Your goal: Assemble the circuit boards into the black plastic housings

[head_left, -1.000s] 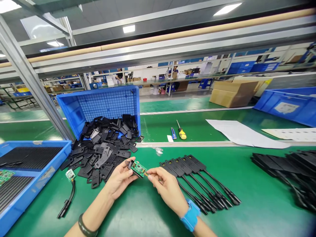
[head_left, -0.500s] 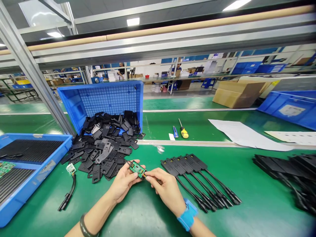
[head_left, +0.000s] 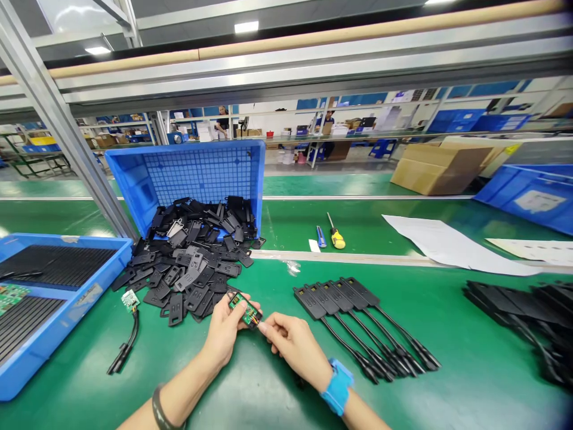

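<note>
The green circuit board [head_left: 249,313] sits between the two hands, above the counter [head_left: 242,394], tilted with its lit digits toward the upper left and its coloured wires [head_left: 255,322] at the lower right. A dark edge shows around the wired end, seemingly a casing beneath. The left hand [head_left: 225,330] holds the board, thumb across its face and fingers curled under. The right hand [head_left: 290,342] has thumb and forefinger drawn narrow at the wired end; whether they pinch the wires or only press beside them, I cannot tell.

For this fine handling, a firm left grip on the board's sides seems best, thumb off the small parts, with the right fingertips easing the wires along their run instead of tugging at the joints.

Left of the hands lies a loose board with a cable [head_left: 131,303], beside the wall of the blue tray [head_left: 92,294]. The heap of black casings [head_left: 194,266] reaches close behind the left hand, so a backward sweep there could knock pieces. The row of cabled units [head_left: 336,297] limits the right hand's outward swing, its cables angling toward the person. The freest room is the counter's near part, between the forearms.
</note>
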`<state>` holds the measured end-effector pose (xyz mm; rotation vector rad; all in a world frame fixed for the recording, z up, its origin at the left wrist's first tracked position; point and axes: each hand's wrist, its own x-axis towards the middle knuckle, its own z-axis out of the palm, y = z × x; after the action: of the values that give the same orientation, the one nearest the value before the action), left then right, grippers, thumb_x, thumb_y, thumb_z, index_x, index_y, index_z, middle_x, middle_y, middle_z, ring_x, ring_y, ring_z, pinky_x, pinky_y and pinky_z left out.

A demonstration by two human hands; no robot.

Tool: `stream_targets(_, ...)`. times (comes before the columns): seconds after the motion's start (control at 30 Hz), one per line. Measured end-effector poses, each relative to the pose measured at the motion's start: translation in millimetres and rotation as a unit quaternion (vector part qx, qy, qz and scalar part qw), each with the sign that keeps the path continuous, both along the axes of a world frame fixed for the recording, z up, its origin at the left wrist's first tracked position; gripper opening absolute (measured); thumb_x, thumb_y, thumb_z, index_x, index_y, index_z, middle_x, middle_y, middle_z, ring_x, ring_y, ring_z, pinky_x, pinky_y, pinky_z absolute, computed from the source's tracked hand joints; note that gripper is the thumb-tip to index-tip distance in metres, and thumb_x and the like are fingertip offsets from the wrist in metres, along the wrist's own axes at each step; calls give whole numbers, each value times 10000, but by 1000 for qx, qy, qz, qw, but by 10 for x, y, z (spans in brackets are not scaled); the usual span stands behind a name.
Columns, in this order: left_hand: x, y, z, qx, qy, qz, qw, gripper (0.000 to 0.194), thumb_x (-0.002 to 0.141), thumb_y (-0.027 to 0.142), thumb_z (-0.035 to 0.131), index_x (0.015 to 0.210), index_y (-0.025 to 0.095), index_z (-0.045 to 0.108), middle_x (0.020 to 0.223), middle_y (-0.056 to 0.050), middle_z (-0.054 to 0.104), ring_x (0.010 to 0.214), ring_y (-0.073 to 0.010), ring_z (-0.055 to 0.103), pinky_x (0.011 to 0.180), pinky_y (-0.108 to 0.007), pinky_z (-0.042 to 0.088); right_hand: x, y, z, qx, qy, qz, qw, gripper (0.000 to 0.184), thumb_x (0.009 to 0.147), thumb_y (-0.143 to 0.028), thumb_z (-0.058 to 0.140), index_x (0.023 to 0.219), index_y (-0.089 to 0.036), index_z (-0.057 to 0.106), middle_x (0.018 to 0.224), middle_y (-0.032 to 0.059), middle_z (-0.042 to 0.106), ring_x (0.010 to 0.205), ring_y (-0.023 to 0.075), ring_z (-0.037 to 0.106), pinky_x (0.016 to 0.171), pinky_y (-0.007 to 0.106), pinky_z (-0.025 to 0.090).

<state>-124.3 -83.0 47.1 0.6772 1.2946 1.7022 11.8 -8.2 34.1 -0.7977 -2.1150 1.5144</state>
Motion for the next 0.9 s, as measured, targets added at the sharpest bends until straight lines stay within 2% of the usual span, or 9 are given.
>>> stream_targets(0.07,7,-5,5,3,5,2,1000,366,802,392,649,1021,140,499,926,-137,689,809,-232,665,683,-326,530,3,0,12,-7,-8,22,1000,345,876,-384,503,617,-164,565,538,-5,569,475,105,526,470,194,379)
stream_targets(0.13,22,-10,-3,-1,8,6,1000,443,788,415,660,1086,158,457,924,-126,691,830,-244,672,705,-345,537,-1,-15,10,-39,7,28,999,322,844,-371,540,601,-161,561,549,-4,579,471,103,518,472,196,372)
stream_targets(0.3,45,-24,-43,-16,4,5,1000,525,784,475,646,1142,182,399,928,-116,695,866,-265,676,746,-381,535,-36,-68,-27,-63,47,-4,997,289,775,-379,614,588,-163,570,508,-17,543,455,104,478,474,208,365)
stream_targets(0.47,23,-39,-19,-18,-24,-1,1000,496,783,467,646,1106,174,410,879,-116,703,827,-266,681,711,-355,523,-59,-71,-51,-64,57,-12,996,330,785,-422,599,595,-153,604,519,-13,535,457,95,434,463,208,330)
stream_targets(0.67,27,-56,49,-10,-32,-16,999,382,820,430,615,1044,182,430,908,-112,699,858,-260,675,699,-335,521,-78,-46,-50,-122,58,18,991,364,788,-458,567,671,-130,670,520,-10,527,439,82,389,449,204,298)
stream_targets(0.73,32,-60,42,-6,-21,-14,1000,355,828,425,606,1023,185,432,924,-111,694,878,-262,670,683,-329,523,-89,-31,-66,-113,44,16,993,372,793,-462,560,681,-127,677,508,-12,521,435,83,383,443,202,289)
stream_targets(0.9,62,-81,-19,-4,52,11,999,326,841,438,591,1008,195,451,975,-100,686,922,-250,654,711,-317,520,-128,-8,-148,-9,14,-33,999,357,808,-423,568,595,-141,615,484,-13,531,455,93,407,457,203,292)
